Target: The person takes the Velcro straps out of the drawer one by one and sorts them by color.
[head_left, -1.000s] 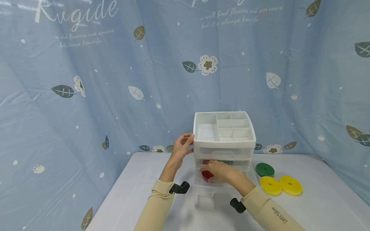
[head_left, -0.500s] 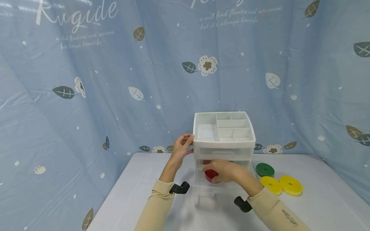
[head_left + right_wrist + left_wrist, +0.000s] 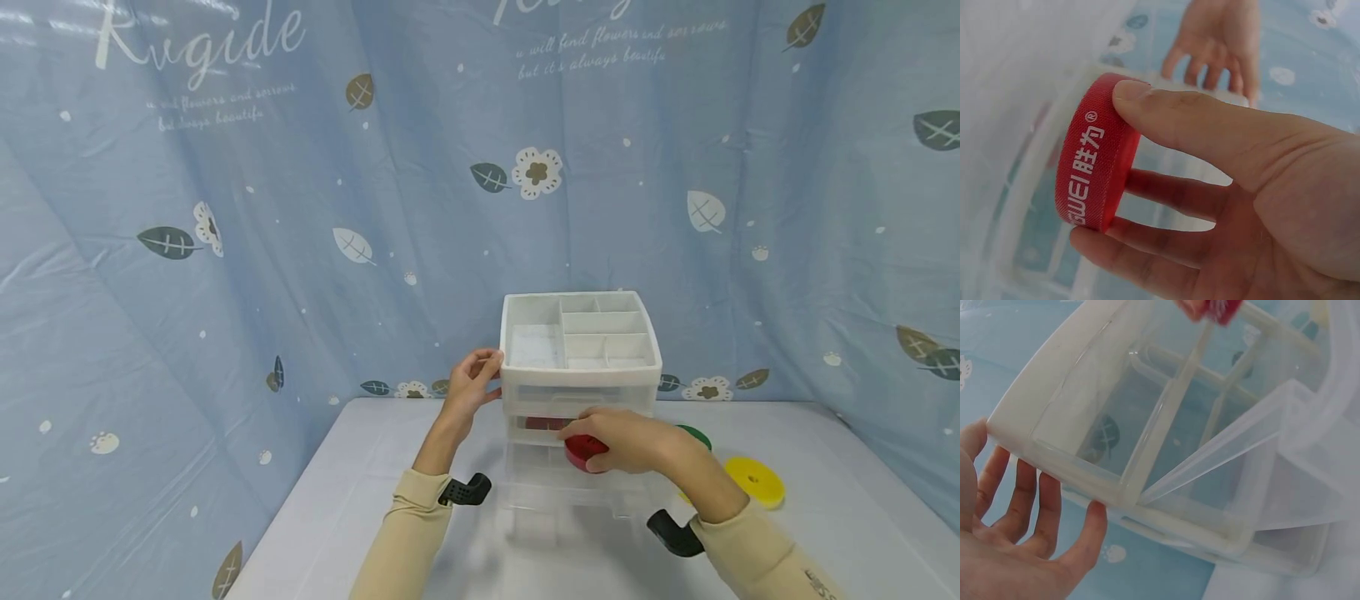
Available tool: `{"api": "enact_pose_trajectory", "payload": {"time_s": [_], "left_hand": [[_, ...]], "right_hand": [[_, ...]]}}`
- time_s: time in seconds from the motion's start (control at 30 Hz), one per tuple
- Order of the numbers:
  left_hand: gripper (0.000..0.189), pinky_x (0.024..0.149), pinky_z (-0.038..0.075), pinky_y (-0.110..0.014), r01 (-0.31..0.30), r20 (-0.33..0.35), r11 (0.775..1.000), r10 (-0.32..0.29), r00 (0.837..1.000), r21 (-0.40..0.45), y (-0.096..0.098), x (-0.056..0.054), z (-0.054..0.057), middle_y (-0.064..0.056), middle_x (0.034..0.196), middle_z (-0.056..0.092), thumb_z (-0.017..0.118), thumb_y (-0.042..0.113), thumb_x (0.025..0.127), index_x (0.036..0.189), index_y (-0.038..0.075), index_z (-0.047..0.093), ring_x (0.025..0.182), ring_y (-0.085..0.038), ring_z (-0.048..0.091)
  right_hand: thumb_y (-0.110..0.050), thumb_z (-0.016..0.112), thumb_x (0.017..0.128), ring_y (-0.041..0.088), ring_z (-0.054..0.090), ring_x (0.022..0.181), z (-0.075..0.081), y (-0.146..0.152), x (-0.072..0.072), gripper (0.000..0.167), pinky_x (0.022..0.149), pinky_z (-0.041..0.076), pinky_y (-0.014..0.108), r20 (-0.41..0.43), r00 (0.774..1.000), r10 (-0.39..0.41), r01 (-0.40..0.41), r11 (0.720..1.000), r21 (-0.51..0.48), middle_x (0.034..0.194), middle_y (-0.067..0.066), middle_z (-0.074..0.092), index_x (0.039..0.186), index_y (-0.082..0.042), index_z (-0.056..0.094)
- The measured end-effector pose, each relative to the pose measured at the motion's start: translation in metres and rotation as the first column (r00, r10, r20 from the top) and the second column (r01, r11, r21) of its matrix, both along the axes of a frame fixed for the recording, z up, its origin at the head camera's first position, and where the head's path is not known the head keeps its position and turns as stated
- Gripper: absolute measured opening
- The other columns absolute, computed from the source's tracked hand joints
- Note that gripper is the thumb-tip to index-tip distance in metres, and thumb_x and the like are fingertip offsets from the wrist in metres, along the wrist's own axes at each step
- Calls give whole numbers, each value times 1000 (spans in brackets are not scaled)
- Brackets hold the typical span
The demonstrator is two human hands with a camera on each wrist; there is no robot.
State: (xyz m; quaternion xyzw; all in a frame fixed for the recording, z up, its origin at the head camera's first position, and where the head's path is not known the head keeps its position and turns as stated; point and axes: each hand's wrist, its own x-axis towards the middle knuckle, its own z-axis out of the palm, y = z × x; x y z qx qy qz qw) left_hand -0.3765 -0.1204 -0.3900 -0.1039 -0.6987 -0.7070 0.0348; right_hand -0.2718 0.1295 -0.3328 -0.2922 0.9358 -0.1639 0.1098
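Observation:
My right hand (image 3: 630, 440) pinches a roll of red woven tape (image 3: 585, 452) between thumb and fingers, over a pulled-out clear drawer (image 3: 536, 483). White lettering runs along the edge of the red roll (image 3: 1094, 153) in the right wrist view. Fingertips of my left hand (image 3: 471, 387) rest against the left side of the white drawer unit (image 3: 581, 377), near its top corner. In the left wrist view the left hand (image 3: 1029, 531) has its fingers spread along that side. Another red thing (image 3: 543, 423) shows through the unit's front, partly hidden by my right hand.
Right of the unit, on the white table (image 3: 390, 450), lie a green roll (image 3: 697, 437) and a yellow roll (image 3: 756, 481). A second yellow roll is mostly hidden behind my right arm. A patterned blue curtain (image 3: 420, 292) hangs behind. The unit's top has divided compartments.
My right hand has moved to the right with the red roll, and its arm now covers most of one yellow roll and part of the green one. My left hand stays in place.

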Motion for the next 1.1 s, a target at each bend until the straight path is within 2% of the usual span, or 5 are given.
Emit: {"api": "enact_pose_trajectory", "payload": {"time_s": [0.27, 0.63, 0.8, 1.0, 1.1], "left_hand": [[41, 93, 56, -46, -10, -9, 1000, 10, 1000, -7, -1, 0, -1, -7, 120, 62, 65, 48, 92, 118, 16, 62, 109, -20, 62], [43, 94, 56, -46, -18, 6, 1000, 18, 1000, -8, 0, 1, 2, -6, 120, 61, 65, 49, 91, 119, 16, 62, 108, -19, 62], [43, 93, 57, -46, -24, 5, 1000, 24, 1000, -11, 1, 2, 3, -6, 120, 62, 65, 49, 92, 120, 16, 62, 108, -19, 62], [39, 93, 57, -46, -24, 4, 1000, 24, 1000, -6, 3, 3, 3, -7, 119, 62, 64, 45, 94, 119, 15, 62, 106, -18, 62], [38, 92, 57, -45, -18, 6, 1000, 18, 1000, -3, 3, 3, 3, -7, 119, 62, 64, 45, 94, 119, 15, 62, 106, -18, 62]], "right_hand": [[-11, 80, 81, 23, 56, 101, 6, 37, 6, 45, 78, 60, 39, 4, 997, -80, 80, 996, -35, 119, 6, 62, 123, -20, 65], [-20, 78, 83, 22, 55, 98, -5, 106, 11, 48, 77, 58, 40, 2, 988, -154, 154, 988, -19, 122, 11, 61, 128, -14, 63], [-22, 78, 83, 24, 54, 99, -23, 129, 10, 49, 78, 57, 42, 39, 980, -194, 194, 981, 19, 122, 15, 60, 128, -11, 62], [-15, 79, 82, 23, 53, 99, -57, 145, 13, 48, 73, 58, 38, 115, 964, -240, 241, 971, 11, 117, 12, 60, 127, -8, 62], [-16, 79, 82, 23, 53, 99, -73, 149, 16, 48, 73, 58, 40, 137, 952, -273, 272, 962, 23, 117, 12, 59, 126, -10, 63]]}}
